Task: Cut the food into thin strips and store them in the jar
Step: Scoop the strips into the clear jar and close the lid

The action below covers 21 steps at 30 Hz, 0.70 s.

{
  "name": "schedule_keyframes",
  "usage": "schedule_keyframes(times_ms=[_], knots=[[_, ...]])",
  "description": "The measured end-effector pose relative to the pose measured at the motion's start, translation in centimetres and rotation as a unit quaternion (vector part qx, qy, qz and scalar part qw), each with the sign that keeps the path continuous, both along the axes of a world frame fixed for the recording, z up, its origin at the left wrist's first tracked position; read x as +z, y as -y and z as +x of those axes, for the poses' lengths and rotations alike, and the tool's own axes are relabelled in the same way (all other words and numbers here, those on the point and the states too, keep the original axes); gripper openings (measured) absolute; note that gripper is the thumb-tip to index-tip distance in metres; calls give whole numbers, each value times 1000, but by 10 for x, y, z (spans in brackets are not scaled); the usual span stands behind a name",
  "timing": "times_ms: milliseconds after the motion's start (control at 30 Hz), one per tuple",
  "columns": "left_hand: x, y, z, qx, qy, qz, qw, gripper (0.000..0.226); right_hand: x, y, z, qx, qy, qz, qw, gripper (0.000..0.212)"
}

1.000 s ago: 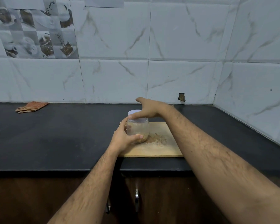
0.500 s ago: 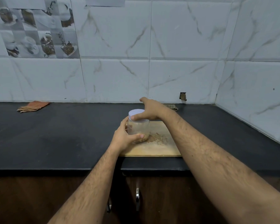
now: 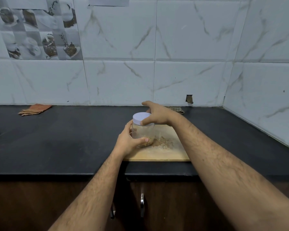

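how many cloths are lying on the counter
2: an orange striped cloth at the back left by the wall, and a greenish cloth at the back, partly hidden behind the right hand.

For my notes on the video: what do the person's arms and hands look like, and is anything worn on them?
Both forearms are bare and hairy, with no sleeves in view. The left hand and the right hand wear no gloves. No watch, bracelet or ring is visible. One short, plain fingernail shows on the left hand.
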<state>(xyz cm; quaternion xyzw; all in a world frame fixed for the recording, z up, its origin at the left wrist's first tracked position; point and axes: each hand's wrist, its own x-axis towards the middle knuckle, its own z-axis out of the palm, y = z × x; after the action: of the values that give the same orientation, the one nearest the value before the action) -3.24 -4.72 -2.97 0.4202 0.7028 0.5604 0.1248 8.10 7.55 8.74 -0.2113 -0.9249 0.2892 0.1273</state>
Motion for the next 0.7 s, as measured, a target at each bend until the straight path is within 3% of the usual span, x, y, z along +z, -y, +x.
schedule_keyframes(times_ms=[100,233,400,533,700], knots=[[0,0,0,1,-1,-6,1000,96,-2,3,-2,-21,0,53,998,108],[-1,0,-1,2,0,-3,1000,96,-2,0,-1,20,-15,-22,999,98],[1,0,1,4,2,-6,1000,97,-3,1,-4,-29,-16,75,997,105],[1,1,2,5,5,-4,1000,96,-5,-1,-1,21,-30,-25,999,95],[2,1,4,8,1,-2,1000,95,-9,-2,-2,20,-27,20,999,80]])
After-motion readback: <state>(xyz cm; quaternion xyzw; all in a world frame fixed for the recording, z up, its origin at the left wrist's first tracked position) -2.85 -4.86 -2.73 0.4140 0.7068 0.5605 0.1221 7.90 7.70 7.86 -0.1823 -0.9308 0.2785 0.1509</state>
